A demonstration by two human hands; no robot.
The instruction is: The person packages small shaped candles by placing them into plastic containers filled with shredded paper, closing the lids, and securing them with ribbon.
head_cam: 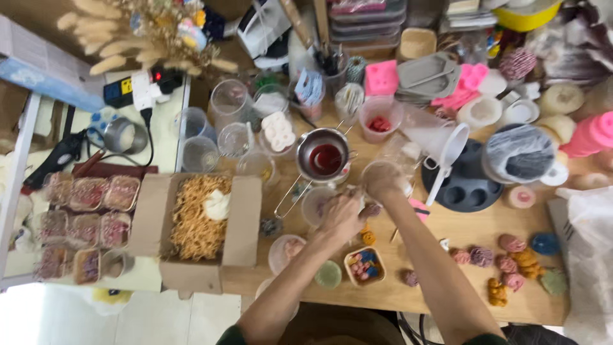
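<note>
My left hand (341,214) curls shut over a small clear cup (317,206) mid-table; my right hand (382,181) clamps another cup (403,171) beside the metal pot (324,156), toward the far edge.

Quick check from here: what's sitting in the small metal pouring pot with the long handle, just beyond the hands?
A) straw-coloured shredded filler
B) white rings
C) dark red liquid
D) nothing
C: the metal pot holds a dark red pool; the shredded filler is in the cardboard box.

Clear plastic cup (381,181), upright at frame centre; small clear cup (317,204) just lower left of it, contents blurred.
</note>
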